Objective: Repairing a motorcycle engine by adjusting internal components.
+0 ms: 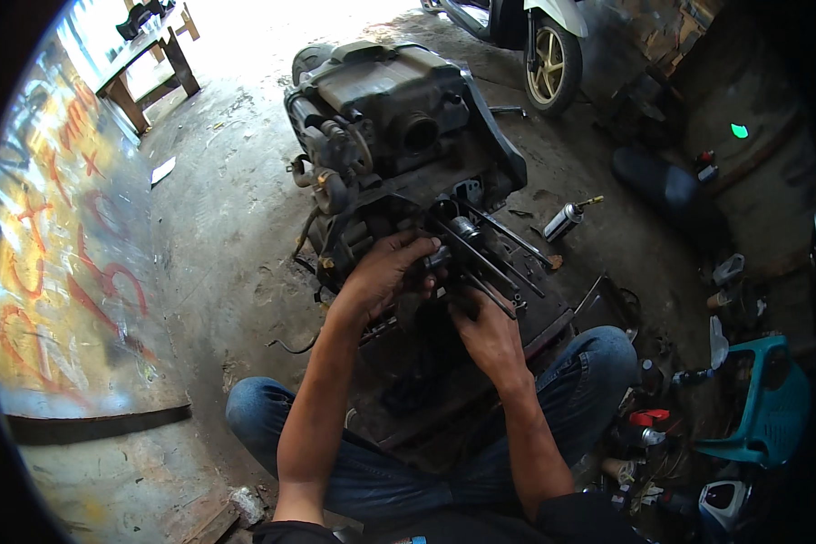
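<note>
A greasy scooter engine (390, 100) sits on the floor in front of me, with long metal studs (521, 240) sticking out toward the right. A silvery piston (467, 227) shows between the studs. My left hand (385, 272) is closed at the engine's near side, thumb and fingers around a small dark metal part (437, 259). Just below the studs, my right hand (491, 331) has its fingers curled inward. Whatever those fingers hold is hidden in shadow.
A spray can (564, 221) lies right of the engine. Further right are a black scooter seat (671, 186), a teal plastic chair (762, 399) and scattered small items. A parked scooter's wheel (553, 63) stands behind. A painted panel (82, 245) borders the left, near a wooden bench (145, 68).
</note>
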